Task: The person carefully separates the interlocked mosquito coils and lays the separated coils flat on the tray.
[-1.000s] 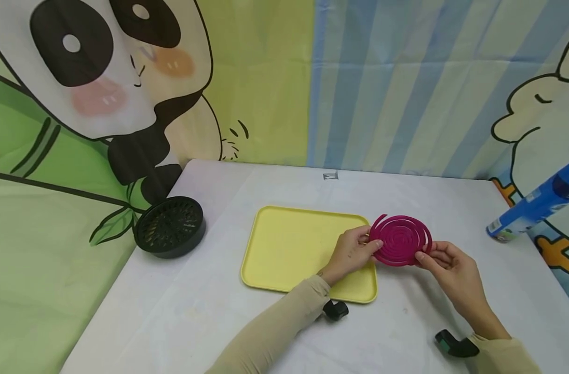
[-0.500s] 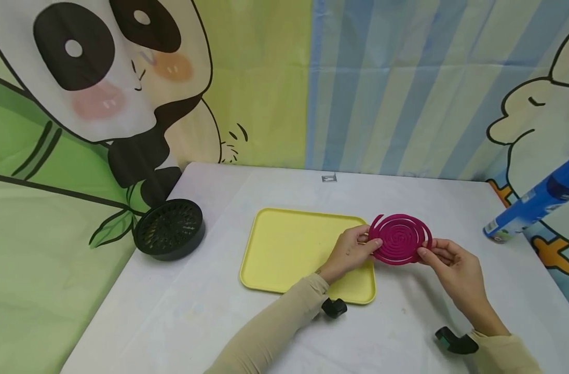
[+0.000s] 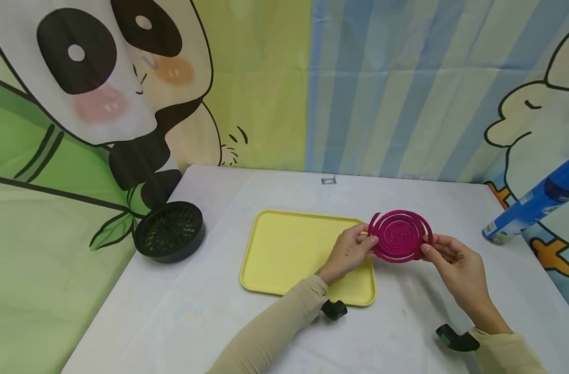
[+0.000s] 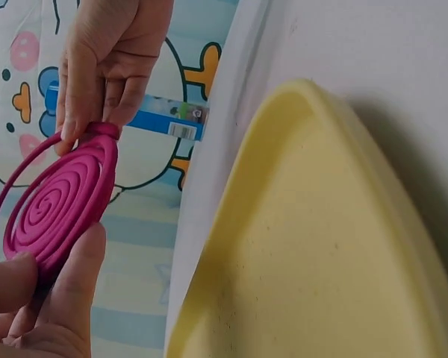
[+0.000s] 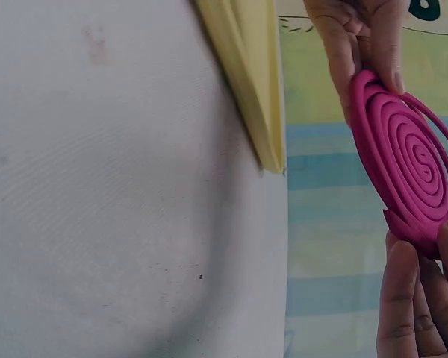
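Pinching a flat magenta spiral (image 3: 400, 236) are both hands (image 3: 346, 253) (image 3: 463, 275).

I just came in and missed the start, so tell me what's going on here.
A person is holding up a magenta spiral coil, which looks like a mosquito coil. The left hand pinches one edge and the right hand the opposite edge. The coil is clear of the white table, by the right side of a yellow tray. A round black slotted dish sits at the table's left edge, and a blue can stands at the right.
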{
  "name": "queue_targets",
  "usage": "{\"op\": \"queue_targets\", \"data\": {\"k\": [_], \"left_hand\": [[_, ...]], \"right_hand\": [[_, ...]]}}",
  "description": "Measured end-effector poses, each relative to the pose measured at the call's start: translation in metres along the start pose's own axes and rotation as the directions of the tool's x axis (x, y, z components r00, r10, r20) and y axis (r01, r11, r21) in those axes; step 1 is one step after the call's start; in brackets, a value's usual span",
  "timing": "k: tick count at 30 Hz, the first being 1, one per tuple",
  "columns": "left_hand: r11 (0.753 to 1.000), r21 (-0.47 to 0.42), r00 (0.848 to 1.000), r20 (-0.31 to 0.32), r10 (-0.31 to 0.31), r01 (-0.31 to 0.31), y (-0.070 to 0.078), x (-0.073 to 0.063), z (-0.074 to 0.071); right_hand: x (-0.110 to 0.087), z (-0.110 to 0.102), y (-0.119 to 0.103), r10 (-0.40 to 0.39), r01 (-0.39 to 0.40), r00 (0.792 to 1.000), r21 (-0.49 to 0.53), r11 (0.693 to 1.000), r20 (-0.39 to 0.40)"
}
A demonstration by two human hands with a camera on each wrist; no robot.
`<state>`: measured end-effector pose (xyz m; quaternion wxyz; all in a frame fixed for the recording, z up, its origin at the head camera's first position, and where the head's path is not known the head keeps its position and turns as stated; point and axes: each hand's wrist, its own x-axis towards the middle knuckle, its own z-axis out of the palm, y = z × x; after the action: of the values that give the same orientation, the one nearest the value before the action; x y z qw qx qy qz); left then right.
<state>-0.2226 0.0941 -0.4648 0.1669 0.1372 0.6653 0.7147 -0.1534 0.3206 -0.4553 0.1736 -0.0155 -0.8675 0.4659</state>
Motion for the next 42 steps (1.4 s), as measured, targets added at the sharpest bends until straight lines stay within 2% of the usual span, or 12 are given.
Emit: {"op": "queue_targets", "data": {"k": [5,10,19,28,42], "left_hand": [[0.997,-0.063,0.998,-0.05,0.04,-0.043,0.0006,-0.0007,0.0043],[0.995,-0.081,0.996,-0.08,0.044,-0.051,0.0022,-0.001,0.0069],[0.995,-0.094,0.998,-0.047,0.035,-0.039,0.0014,-0.0016,0.0054],[0.995,-0.102,0.998,-0.057,-0.009,0.003,0.0043,-0.002,0.0059],[0.99,-0.139,0.999,-0.035,-0.001,-0.004,0.0004,0.001,0.0022]], "right_hand": [[0.0006,-0.0006,-0.0001,0.035,-0.037,0.999,0.111,0.993,0.02],[0.0005,0.0003,-0.001,0.059,-0.062,0.998,0.171,0.983,0.02],[-0.0002,0.0,-0.0005,0.065,-0.068,0.998,0.236,0.969,0.02],[0.0016,0.0003,-0.0016,0.059,-0.058,0.998,0.201,0.978,0.004],[0.0006,0.0006,-0.0019,0.036,-0.034,0.999,0.153,0.988,-0.008]]}}
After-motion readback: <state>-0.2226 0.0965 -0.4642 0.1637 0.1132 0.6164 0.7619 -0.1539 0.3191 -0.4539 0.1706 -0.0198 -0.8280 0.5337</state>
